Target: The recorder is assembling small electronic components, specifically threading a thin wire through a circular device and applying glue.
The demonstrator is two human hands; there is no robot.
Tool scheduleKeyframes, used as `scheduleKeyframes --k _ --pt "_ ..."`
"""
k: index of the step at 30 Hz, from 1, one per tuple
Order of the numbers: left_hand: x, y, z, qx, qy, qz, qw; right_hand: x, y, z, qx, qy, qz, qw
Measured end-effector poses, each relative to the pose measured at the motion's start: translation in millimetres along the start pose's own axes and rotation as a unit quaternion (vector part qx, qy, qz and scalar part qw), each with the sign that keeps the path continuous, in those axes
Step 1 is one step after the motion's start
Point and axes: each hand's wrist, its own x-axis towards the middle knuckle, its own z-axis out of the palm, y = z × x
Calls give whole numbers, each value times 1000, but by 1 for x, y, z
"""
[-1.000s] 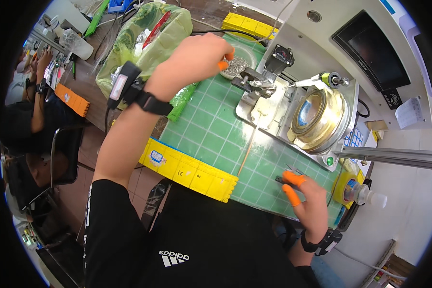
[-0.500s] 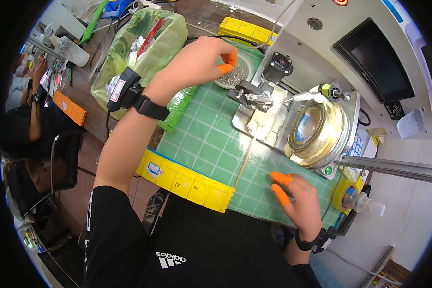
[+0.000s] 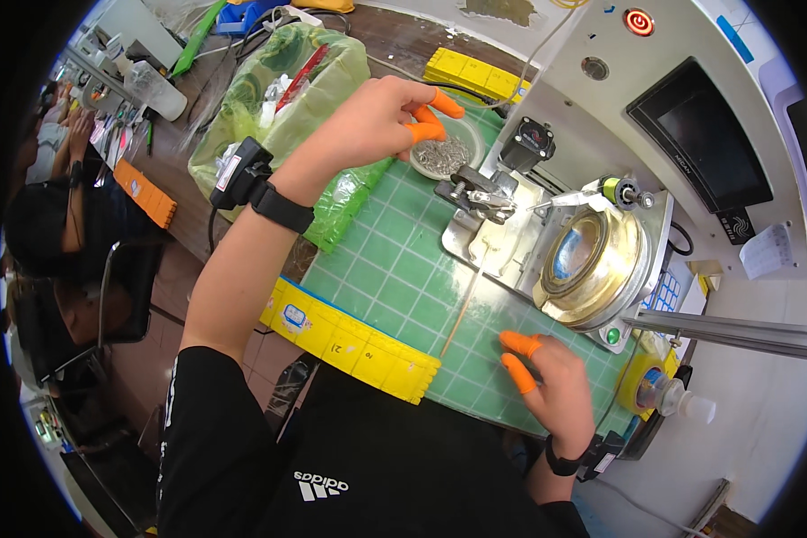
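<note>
My left hand [image 3: 387,121], with orange finger cots, reaches over the near-left rim of a round tub [image 3: 464,148] of small silvery metal pieces. Its index finger is stretched out, apart from the thumb, and I see nothing held. A clamp-like metal fixture [image 3: 480,193] stands just right of the tub. My right hand [image 3: 558,386], also in orange finger cots, hovers low at the front right of the green gridded mat [image 3: 390,260], thumb and forefinger apart and nothing between them. To its left a thin wooden stick [image 3: 462,314] slants from the fixture's base plate.
Behind the right hand stands a machine with a round brass-coloured bowl [image 3: 583,269] and a dark screen [image 3: 699,125]. A yellow ruler-like strip [image 3: 350,341] edges the mat. A bag-lined bin [image 3: 318,94] lies beyond my left forearm; a tape roll [image 3: 641,381] is at right.
My left index finger has straightened away from the thumb over the tub. The right hand has barely moved. The whole view has shifted slightly.
</note>
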Motion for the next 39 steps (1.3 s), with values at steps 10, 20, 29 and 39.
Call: scheduleKeyframes --k 10,20,29,39 --pt "-19 8 5 168 136 150 965 -6 -8 4 6 15 -37 999" --pt "-158 85 36 -124 48 48 990 17 -57 12 128 133 -124 975" --pt "-174 83 43 -180 8 24 983 41 -81 20 101 179 -205 957" --pt "-180 78 53 -17 132 241 961 34 -90 31 326 193 -52 924"
